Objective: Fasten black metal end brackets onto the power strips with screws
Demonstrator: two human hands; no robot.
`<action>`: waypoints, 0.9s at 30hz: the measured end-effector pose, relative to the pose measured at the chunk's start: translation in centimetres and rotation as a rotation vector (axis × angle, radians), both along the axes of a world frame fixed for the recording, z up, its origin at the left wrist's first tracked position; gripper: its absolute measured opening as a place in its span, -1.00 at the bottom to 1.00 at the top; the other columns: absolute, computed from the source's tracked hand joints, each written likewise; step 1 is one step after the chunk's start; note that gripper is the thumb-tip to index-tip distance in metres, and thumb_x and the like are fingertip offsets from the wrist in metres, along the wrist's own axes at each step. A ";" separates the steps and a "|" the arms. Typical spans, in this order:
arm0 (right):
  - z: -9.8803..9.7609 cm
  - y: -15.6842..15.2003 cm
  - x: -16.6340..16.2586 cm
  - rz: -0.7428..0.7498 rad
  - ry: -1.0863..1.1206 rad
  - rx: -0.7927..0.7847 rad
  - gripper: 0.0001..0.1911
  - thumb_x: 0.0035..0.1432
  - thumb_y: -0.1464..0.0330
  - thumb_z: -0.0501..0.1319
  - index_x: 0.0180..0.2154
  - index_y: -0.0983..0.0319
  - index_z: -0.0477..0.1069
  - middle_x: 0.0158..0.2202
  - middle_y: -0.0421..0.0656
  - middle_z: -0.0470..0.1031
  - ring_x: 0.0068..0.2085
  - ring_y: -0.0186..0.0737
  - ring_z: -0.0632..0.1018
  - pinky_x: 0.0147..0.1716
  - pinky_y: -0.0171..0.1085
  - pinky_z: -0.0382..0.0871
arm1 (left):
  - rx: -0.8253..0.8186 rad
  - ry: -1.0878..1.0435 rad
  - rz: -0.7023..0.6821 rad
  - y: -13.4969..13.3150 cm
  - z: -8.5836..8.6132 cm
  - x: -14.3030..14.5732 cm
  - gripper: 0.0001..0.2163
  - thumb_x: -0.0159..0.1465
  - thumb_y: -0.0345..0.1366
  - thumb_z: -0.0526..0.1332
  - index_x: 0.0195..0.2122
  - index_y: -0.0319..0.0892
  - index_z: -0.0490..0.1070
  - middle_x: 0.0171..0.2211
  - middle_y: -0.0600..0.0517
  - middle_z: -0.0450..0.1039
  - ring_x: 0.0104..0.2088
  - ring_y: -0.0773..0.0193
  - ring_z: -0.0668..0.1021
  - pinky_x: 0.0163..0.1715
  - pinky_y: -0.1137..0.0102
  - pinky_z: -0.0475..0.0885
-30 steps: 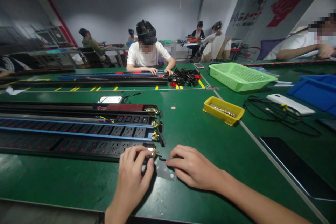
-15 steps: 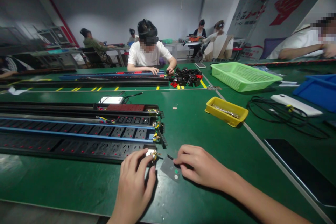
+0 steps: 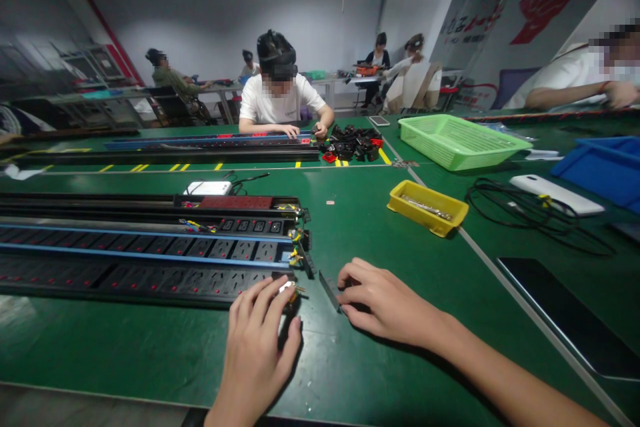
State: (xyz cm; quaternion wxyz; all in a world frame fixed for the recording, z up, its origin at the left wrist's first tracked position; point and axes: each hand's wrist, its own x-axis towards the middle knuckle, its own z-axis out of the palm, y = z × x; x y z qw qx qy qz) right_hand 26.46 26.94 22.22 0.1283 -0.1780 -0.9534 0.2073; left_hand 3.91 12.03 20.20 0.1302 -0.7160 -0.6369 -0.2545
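Note:
My left hand (image 3: 260,340) lies over the right end of the nearest black power strip (image 3: 180,285), fingers stretched out and thumb apart. Beside its fingertips, a white part and brass-coloured pieces (image 3: 295,289) show at the strip's end. Just to the right, my right hand (image 3: 375,297) pinches a small dark end plate (image 3: 329,291), tilted on edge above the green table and apart from the strip. The fingers partly hide the plate. Further strips with blue edges (image 3: 150,248) lie parallel behind, with coloured wires (image 3: 296,255) at their right ends.
A yellow tray (image 3: 428,219) with small metal parts, a light-green basket (image 3: 450,159), a black cable (image 3: 493,213) and a dark phone-like slab (image 3: 565,313) are at the right. A co-worker (image 3: 283,103) sits across the table beside a pile of black parts (image 3: 353,143).
The plate in my right hand has turned from showing its flat face to nearly edge-on, and the hand has risen slightly in view. My left hand stays at the strip's end.

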 end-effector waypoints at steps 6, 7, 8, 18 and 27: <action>-0.1 -0.6 -0.2 0.062 0.029 0.021 -0.77 0.32 0.41 0.18 -0.09 0.17 0.60 -0.01 -0.07 0.56 -0.02 -0.12 0.49 0.00 -0.14 0.34 | 0.016 -0.022 -0.015 0.0 0.4 0.1 -0.66 0.37 -0.38 0.18 0.17 -0.15 0.36 0.10 -0.08 0.49 0.17 -0.02 0.40 0.12 0.07 0.27; -0.2 -0.8 -0.3 0.068 0.030 0.026 -0.77 0.32 0.41 0.18 -0.07 0.17 0.59 0.00 -0.07 0.56 -0.02 -0.11 0.49 0.01 -0.12 0.34 | 0.015 -0.029 -0.019 0.0 0.4 0.1 -0.66 0.37 -0.38 0.18 0.17 -0.15 0.36 0.10 -0.07 0.50 0.17 -0.02 0.40 0.12 0.07 0.27; -0.3 -1.0 -0.3 0.074 0.033 0.031 -0.76 0.33 0.41 0.18 -0.05 0.17 0.58 0.01 -0.06 0.57 0.00 -0.10 0.49 0.01 -0.11 0.34 | 0.013 -0.036 -0.023 0.0 0.4 0.1 -0.66 0.37 -0.39 0.18 0.17 -0.15 0.36 0.10 -0.07 0.50 0.17 -0.02 0.40 0.12 0.07 0.26; -0.8 -1.7 -1.2 0.038 0.041 0.003 -0.62 0.38 0.38 0.17 0.19 0.23 0.39 0.02 -0.01 0.57 0.00 -0.06 0.48 0.01 -0.08 0.33 | 0.020 -0.075 -0.046 0.1 0.1 -0.4 -0.66 0.35 -0.48 0.19 0.13 -0.11 0.40 0.08 -0.02 0.53 0.17 -0.01 0.41 0.12 0.08 0.27; -1.8 -2.5 -2.7 -0.071 0.084 -0.050 -0.56 0.37 0.33 0.23 0.23 0.24 0.36 -0.02 0.02 0.58 -0.05 -0.05 0.50 -0.04 -0.09 0.37 | 0.023 -0.064 -0.079 0.3 0.0 -0.5 -0.68 0.39 -0.52 0.15 0.13 -0.12 0.39 0.05 0.00 0.56 0.14 0.04 0.46 0.10 0.08 0.24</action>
